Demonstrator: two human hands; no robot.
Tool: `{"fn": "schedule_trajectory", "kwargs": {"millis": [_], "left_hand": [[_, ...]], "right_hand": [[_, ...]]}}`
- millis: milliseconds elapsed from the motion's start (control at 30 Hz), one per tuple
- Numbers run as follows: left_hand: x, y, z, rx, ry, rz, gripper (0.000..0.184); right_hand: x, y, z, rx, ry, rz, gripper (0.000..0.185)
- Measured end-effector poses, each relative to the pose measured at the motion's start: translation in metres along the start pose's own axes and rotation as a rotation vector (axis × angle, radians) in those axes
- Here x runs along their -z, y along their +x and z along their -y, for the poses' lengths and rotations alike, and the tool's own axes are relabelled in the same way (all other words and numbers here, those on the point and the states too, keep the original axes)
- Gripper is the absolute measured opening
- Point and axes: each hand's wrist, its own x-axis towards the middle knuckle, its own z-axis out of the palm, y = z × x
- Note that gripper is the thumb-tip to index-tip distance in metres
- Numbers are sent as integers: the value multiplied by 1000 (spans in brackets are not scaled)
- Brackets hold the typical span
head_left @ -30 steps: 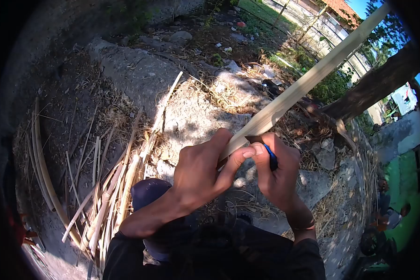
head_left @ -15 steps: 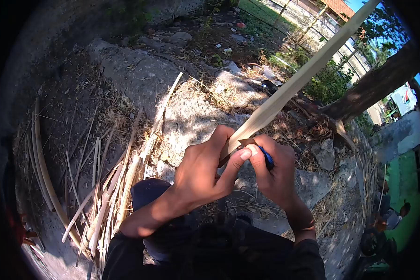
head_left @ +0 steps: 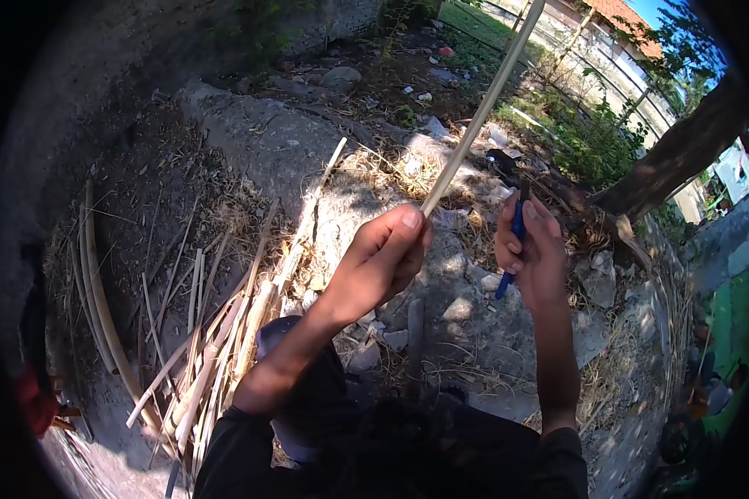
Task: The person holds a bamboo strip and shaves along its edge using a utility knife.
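A long pale strip, like bamboo or wood [head_left: 474,125], slants up to the right, its narrow edge showing. My left hand [head_left: 381,259] is closed round its lower end. To the right, apart from the strip, my right hand [head_left: 537,249] is closed on a blue-handled knife [head_left: 518,223]. The knife's dark upper end points up past the fingers and its blue lower end sticks out below them.
Loose pale strips [head_left: 200,378] lie piled on the ground at the lower left. Rough rock [head_left: 258,133] spans the middle. A tree trunk [head_left: 682,158] leans at the right. People [head_left: 711,395] are near a green wall [head_left: 734,324] at the far right.
The hands have moved apart, and the knife has come away from the strip. The strip has turned from its broad face to its narrow edge and stands steeper. The view has shifted slightly.
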Motion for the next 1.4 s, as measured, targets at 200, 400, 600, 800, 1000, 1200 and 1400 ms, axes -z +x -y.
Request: {"fn": "schedule_trajectory", "kwargs": {"millis": [200,400,600,800,1000,1200,1400], "left_hand": [[23,13,-4,61,-154,-152,49],[106,23,-8,-19,109,-395,45],[145,47,-16,-41,130,-789,48],[129,95,19,-178,-233,-364,55],[85,87,38,-53,-278,-183,59],[41,90,47,49,-171,-40,59],[21,78,42,88,-23,18,56]], "right_hand": [[47,31,-26,-183,-128,-36,24],[126,46,-73,-280,-57,-124,25],[153,32,-78,-268,-116,-139,25],[80,29,-85,-181,-340,34,27],[24,55,-47,-27,-236,-53,37],[-8,112,-15,221,-346,-237,46],[0,121,-13,146,-193,-106,34]]}}
